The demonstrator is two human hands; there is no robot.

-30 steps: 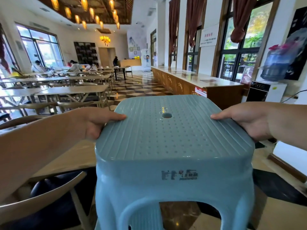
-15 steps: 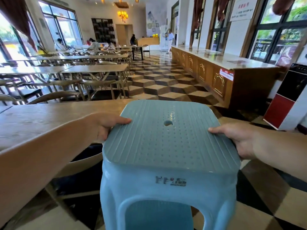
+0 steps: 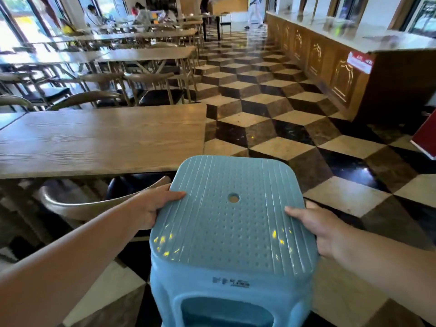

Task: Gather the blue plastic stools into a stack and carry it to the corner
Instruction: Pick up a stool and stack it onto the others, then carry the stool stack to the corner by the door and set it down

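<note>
- Since the load is wide and hollow, it gets a two-sided clamp: left hand (image 3: 153,206) and right hand (image 3: 320,226) grip opposite edges of the blue stool (image 3: 232,234) seat, thumbs on top, fingers curled under the rim and out of sight.
- Symmetric hold likely keeps it level, held in front of the body, above the cube-pattern floor (image 3: 283,128), just right of the wooden table (image 3: 101,140) and chair (image 3: 99,204).
- Looks: pale blue plastic, ribbed sides, dimpled centre, round hole, small label on front skirt.
- Inner wall shows in the leg opening; probably nested stools, count unclear.
</note>
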